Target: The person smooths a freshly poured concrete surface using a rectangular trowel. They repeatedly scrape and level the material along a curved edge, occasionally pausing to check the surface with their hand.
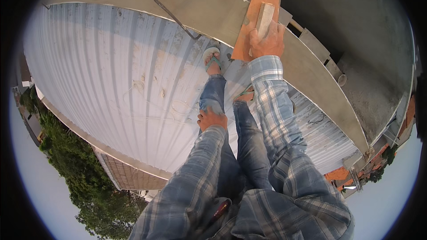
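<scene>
- The left hand (pixel 212 119) rests on the person's left knee, fingers curled loosely over the blue denim and pinching nothing; its plaid-sleeved forearm comes up from the lower edge.
- The right hand (pixel 267 40) is stretched well forward on a straight arm, fingers wrapped tight round the pale wooden handle (pixel 265 15) of an orange float (pixel 255 22).
- The float is a flat orange rectangle with a light wood grip along its middle; it lies face-down on the grey cement ledge (pixel 209 4), near that ledge's lower edge.
- To the left, a wide corrugated metal roof (pixel 111 84) runs beneath the person; their feet in green-strapped sandals (pixel 211 55) stand on it just below the ledge.
- A bent steel rod (pixel 171 13) lies on the ledge, well left of the float.
- Trees (pixel 80 178) and a lower tiled roof (pixel 129 175) show beyond the roof's edge at lower left.
- To the right, short pale blocks (pixel 313 44) line the ledge's far side, with a dark grey wall surface (pixel 369 53) beyond.
</scene>
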`<state>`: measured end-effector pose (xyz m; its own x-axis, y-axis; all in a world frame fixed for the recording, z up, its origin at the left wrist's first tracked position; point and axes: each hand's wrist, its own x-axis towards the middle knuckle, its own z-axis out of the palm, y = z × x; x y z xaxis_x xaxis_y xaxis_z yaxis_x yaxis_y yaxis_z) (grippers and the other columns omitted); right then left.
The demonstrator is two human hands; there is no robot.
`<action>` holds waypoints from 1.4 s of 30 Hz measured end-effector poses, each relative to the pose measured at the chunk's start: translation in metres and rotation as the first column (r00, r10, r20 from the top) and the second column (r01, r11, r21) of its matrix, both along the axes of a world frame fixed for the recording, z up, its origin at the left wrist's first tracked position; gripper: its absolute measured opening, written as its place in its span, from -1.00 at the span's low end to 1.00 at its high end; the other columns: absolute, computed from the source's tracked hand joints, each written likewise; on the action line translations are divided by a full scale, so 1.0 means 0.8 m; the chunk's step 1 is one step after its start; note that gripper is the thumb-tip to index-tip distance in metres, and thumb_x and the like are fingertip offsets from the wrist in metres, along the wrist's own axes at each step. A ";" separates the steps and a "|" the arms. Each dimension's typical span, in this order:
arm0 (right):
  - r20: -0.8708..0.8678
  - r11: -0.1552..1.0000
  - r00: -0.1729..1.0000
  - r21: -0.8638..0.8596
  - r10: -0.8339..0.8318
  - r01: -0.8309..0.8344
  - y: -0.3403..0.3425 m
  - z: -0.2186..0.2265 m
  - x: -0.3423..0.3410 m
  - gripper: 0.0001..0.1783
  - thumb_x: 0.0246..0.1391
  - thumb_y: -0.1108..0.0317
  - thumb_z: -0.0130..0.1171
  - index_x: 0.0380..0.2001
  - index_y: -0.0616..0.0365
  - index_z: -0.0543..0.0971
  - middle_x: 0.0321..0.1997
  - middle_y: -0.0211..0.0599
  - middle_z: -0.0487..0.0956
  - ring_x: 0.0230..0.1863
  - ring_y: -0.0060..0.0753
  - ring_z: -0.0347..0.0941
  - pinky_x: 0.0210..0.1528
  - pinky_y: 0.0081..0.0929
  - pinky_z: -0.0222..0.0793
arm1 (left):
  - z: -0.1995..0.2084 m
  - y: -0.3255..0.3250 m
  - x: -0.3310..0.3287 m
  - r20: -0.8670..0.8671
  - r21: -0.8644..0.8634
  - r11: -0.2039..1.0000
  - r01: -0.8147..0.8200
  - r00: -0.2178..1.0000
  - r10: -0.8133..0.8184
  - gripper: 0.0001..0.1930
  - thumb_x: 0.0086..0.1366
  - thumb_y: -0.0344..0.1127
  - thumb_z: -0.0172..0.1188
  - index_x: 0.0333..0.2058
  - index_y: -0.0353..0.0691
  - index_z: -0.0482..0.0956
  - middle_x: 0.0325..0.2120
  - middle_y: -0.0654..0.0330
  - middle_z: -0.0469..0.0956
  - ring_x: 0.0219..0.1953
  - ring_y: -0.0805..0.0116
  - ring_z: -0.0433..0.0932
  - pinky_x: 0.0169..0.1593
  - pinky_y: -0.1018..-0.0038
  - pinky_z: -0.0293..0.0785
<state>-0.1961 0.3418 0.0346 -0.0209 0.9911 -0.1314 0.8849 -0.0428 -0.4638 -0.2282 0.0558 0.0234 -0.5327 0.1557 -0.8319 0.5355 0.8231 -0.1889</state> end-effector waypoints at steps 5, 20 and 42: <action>0.055 0.988 0.988 -0.078 0.141 -0.136 -0.020 -0.002 0.100 -0.40 -0.01 0.17 0.29 0.12 0.13 0.47 0.02 -0.13 0.46 0.01 0.09 0.53 0.02 -0.06 0.54 | 0.005 0.017 -0.025 -0.012 -0.025 0.999 -0.026 1.000 0.026 -0.35 0.17 -0.03 0.24 0.21 -0.21 0.44 0.17 -0.09 0.40 0.20 -0.07 0.41 0.25 0.12 0.35; 0.000 0.990 0.997 -0.125 0.072 -0.071 -0.027 -0.002 0.158 -0.40 -0.02 0.15 0.31 0.07 0.21 0.50 0.04 -0.10 0.46 -0.01 0.10 0.54 0.03 -0.05 0.53 | 0.011 0.025 -0.041 -0.002 -0.056 0.998 -0.033 0.999 0.033 -0.34 0.18 0.02 0.25 0.20 -0.20 0.46 0.16 -0.05 0.40 0.22 -0.04 0.42 0.25 0.13 0.36; 0.050 0.974 0.981 -0.135 0.188 -0.179 -0.024 0.018 -0.024 -0.42 0.01 0.19 0.34 0.10 0.16 0.47 0.07 -0.13 0.44 0.00 0.11 0.54 0.07 -0.05 0.52 | 0.011 0.012 -0.029 -0.006 0.020 0.997 -0.070 0.998 0.070 -0.40 0.17 0.00 0.24 0.12 -0.23 0.48 0.08 -0.11 0.42 0.15 -0.07 0.43 0.21 0.09 0.37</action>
